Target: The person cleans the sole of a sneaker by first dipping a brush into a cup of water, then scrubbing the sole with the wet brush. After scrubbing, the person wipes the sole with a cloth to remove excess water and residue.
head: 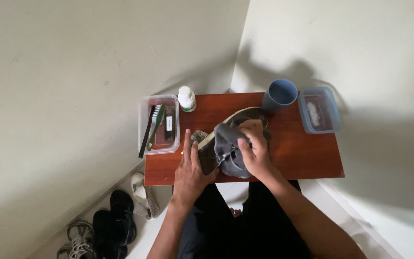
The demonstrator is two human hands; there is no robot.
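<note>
Reddish wooden table in pale-walled corner

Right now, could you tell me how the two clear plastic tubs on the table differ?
The left tub is colourless and holds brushes; the right tub is blue-tinted and holds something small and white. The left tub overhangs the table's left edge; the right tub overhangs its far right corner. Both are rectangular and lidless.

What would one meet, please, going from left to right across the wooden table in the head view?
Clear plastic box holding brushes → white bottle → left hand → grey cloth under the right hand → blue cup → blue-tinted container.
</note>
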